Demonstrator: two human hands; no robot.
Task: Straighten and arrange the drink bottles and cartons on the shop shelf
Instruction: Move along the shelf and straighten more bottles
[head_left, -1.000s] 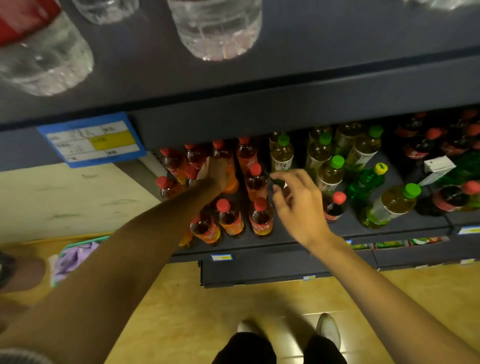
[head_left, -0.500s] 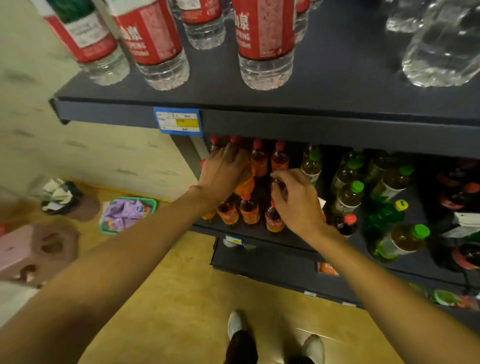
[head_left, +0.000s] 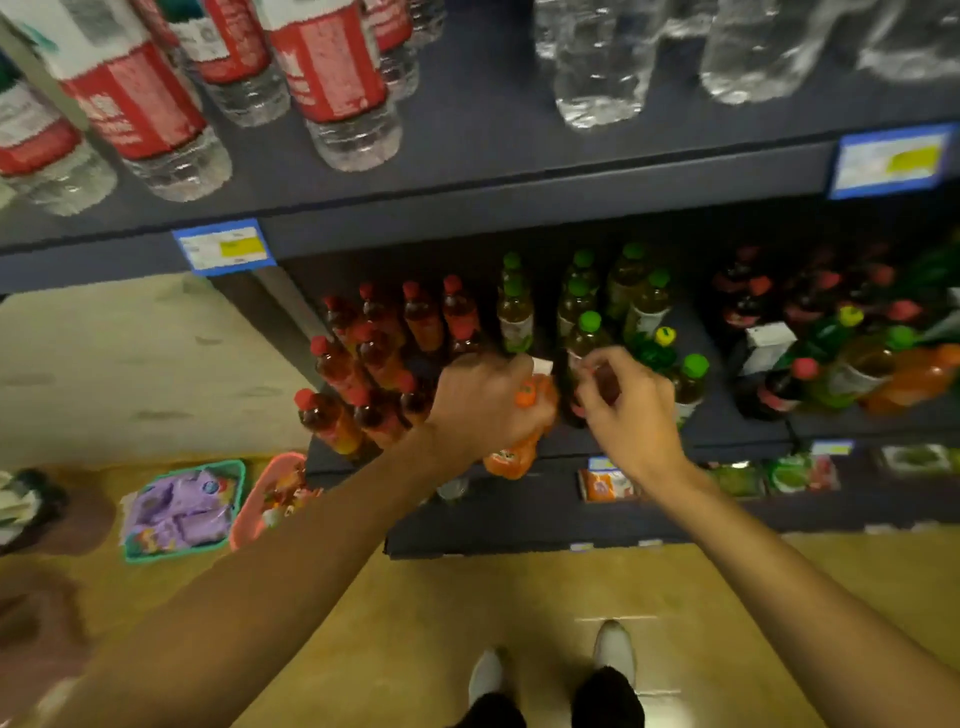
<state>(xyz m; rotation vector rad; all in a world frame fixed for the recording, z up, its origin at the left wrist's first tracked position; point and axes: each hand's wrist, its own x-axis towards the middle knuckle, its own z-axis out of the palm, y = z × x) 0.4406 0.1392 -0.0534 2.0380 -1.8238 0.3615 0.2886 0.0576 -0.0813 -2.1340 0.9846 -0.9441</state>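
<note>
Head view: bottle labels (head_left: 332, 67) blurred, unreadable.

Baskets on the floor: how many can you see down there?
2. A green basket with purple packets lies on the floor left of the shelf; a pink basket sits just right of it. More may be hidden outside the view.

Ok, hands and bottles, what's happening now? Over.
Left hand grips orange bottle at shelf edge. Right hand pinches dark bottle. Green-capped bottles crowd close behind.
</note>
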